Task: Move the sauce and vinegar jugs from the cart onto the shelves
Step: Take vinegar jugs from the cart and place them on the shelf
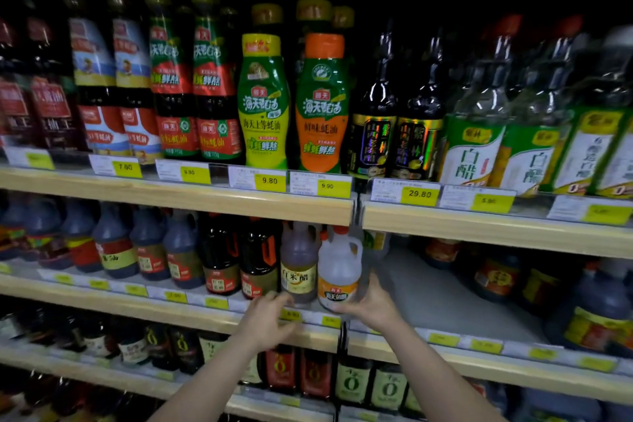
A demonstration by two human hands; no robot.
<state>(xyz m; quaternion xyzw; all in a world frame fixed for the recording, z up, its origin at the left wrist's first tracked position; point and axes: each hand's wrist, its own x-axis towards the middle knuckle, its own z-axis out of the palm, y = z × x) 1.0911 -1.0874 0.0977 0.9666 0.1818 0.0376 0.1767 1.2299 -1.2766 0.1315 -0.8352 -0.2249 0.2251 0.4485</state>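
White jug (339,271) stands upright on middle shelf (191,313), at front edge, beside brown jug (298,265). Right hand (371,303) cups its base, fingers curled round. Left hand (269,313) near, fingers loose, holding nothing.

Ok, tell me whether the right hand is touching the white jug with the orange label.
Touching. The head view shows the right hand wrapped against the lower right side of the white jug, fingers on its base, no gap.

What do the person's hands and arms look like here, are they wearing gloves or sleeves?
No gloves: both the left hand and the right hand are bare. Both forearms are bare too, with no sleeve, watch, ring or bracelet visible anywhere in view.
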